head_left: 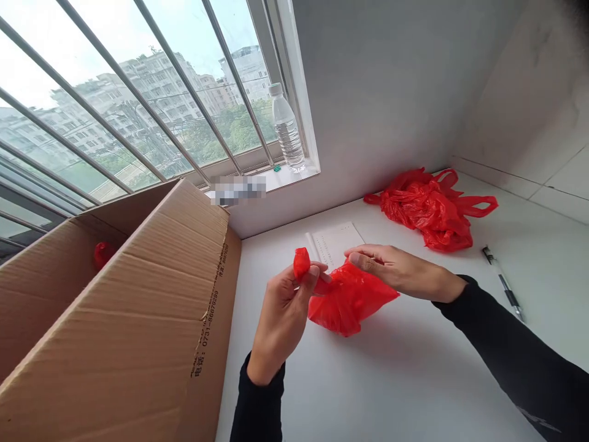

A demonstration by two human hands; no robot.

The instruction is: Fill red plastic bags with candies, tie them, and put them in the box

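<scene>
A red plastic bag [352,301] bulges above the white table, its contents hidden inside. My left hand [288,307] is closed around the bag's gathered neck, and a red end pokes up above the thumb. At the bag's upper edge is my right hand [391,265], its fingers stretched out over the plastic and the thumb alongside them. Its fingertips appear to touch the bag without gripping it. Behind the bag lies a white printed sheet or booklet [338,241], partly covered by my hands and the bag.
On the left stands an open cardboard box [151,319] with a red bag [103,253] inside. Crumpled red plastic bags [423,205] lie at the back right, near a pen [504,285]. A water bottle [288,132] stands on the sill beside the barred window.
</scene>
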